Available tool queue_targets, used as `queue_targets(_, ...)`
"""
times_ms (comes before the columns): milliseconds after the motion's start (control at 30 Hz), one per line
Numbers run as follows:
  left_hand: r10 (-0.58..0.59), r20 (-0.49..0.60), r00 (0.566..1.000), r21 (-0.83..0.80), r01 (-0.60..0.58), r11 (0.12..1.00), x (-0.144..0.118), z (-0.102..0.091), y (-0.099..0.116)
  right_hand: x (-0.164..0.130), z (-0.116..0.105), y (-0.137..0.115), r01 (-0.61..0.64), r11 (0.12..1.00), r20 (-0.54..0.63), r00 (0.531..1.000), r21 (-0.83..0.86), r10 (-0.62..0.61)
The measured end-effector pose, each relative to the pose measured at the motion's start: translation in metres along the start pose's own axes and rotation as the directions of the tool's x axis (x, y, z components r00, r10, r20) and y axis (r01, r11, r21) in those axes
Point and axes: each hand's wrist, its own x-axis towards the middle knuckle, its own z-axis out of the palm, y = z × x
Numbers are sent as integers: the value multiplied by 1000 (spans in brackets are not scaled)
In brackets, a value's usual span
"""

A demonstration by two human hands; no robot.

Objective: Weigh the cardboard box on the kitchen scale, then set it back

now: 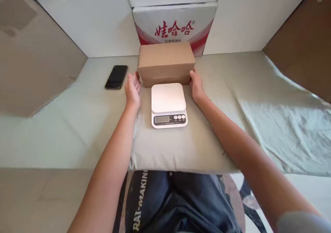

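Observation:
A closed brown cardboard box (167, 64) sits just behind a white kitchen scale (168, 98), between my two hands. My left hand (132, 85) is at the box's left end, thumb up, its fingertips against the side near the lower corner. On the opposite end, my right hand (197, 84) grips the lower right edge, its thumb on the front and the other fingers partly hidden behind. Nothing lies on the scale's platform, and its small display looks blank. A black phone (116, 77) rests flat to the left of my left hand.
Large white cartons (85, 22) stand along the back, one with red printing (173, 29). Big brown cardboard panels (33, 53) flank the left side, with another panel (302, 46) at right. A pale green cloth (85, 129) covers the table, wrinkled at right.

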Motion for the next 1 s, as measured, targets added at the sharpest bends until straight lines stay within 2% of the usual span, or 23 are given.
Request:
queue_targets(133,5,50,999,14,-6,1000,-1,4,-6,-3,5,2,14,999,11,1000,-36,-13)
queue_targets(267,30,45,999,10,-31,999,-4,9,-5,-2,6,1,68,996,30,997,-63,-66)
queue_targets(367,78,39,996,9,-78,997,-6,12,5,0,8,-6,116,990,48,993,-79,-112)
queue_targets(500,178,36,983,30,-179,983,-18,12,29,0,13,-29,243,963,48,970,-116,-239)
queue_targets(633,283,76,956,71,-288,955,-50,8,54,-17,8,-54,325,926,3,944,-194,-330)
queue_targets(733,277,93,956,147,-288,946,-86,4,64,-45,-4,-62,324,908,-31,939,-264,-344)
queue_targets(867,266,64,962,136,-272,953,-128,-2,59,-85,-13,-62,277,927,-49,953,-253,-299)
queue_targets(1000,271,-10,963,150,-266,952,-143,-6,48,-106,-5,-60,227,964,-26,972,-141,-233)
